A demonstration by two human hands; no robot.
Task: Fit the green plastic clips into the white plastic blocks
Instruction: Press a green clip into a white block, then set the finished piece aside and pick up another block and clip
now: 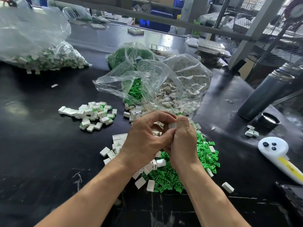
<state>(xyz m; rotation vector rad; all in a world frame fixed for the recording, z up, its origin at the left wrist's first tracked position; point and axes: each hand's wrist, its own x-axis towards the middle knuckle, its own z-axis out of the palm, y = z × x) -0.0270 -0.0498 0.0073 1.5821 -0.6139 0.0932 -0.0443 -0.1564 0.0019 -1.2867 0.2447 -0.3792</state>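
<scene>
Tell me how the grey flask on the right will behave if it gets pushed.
The flask stands tall and narrow, so a high push would probably tip it. It looks like rigid metal, so it likely won't flex. Being round, it would probably roll once down. Its cap is off, so any contents might spill.

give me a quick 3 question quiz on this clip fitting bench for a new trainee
1. True or false: both hands meet at one white block.
2. Which lies nearest the person? A) loose green clips B) flask C) big bag of blocks
3. Fill in: the small heap of fitted blocks lies on the person's ____ side.

Key: 1 true, the left hand and right hand pinch it together; 2 A; 3 left.
</scene>
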